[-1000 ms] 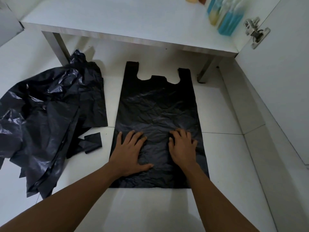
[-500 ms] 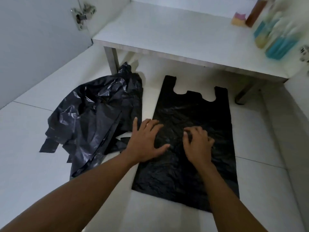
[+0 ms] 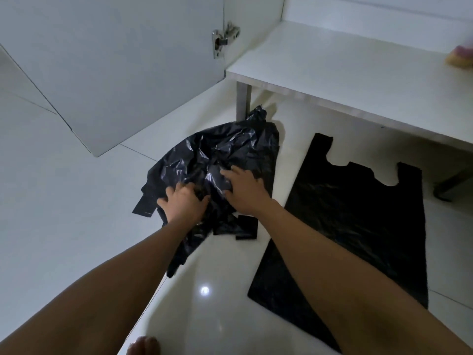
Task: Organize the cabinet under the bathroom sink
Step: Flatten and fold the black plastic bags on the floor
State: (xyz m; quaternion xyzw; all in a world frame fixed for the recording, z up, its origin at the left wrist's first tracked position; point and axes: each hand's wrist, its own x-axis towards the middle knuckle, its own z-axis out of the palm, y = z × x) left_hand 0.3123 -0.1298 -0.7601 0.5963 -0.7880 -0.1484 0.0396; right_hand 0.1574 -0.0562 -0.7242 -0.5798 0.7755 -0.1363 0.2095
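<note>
1. Cabinet door (image 3: 115, 73), white, stands open at 10 o'clock of the frame. Its metal hinge (image 3: 225, 39) sits on the door's right edge, near the top.
2. Floor (image 3: 51, 226): pale glossy tiles, w/ a light glare spot at 6 o'clock.
3. Pile of black bags (image 3: 217, 155), crumpled and shiny, lies on the floor at frame centre. It is at 7 o'clock of the shelf leg (image 3: 243, 103), and its top tip touches the leg's base.
4. Left hand (image 3: 183, 201) is on the pile's 7 o'clock part. Fingers (image 3: 169, 194) are spread, tips curled down into the plastic, gripping it.
5. Right hand (image 3: 245, 190) is on the pile's 4 o'clock part, just beside the left hand. Fingers are close together and laid fwd over a shiny fold, w/ the thumb against it. Can't tell if the fold is pinched.
6. Flat black bag (image 3: 358, 226) is spread smooth on the floor at 3 o'clock of the pile, apart from it. Its handle loops point to 12, toward the shelf. The right forearm crosses its lower left part.
7. Cabinet shelf (image 3: 358, 78), a white board, is at 1–2 o'clock of the frame.
8. Sponge (image 3: 460, 57), yellow and pink, blurred, sits on the shelf at the far right edge.
</note>
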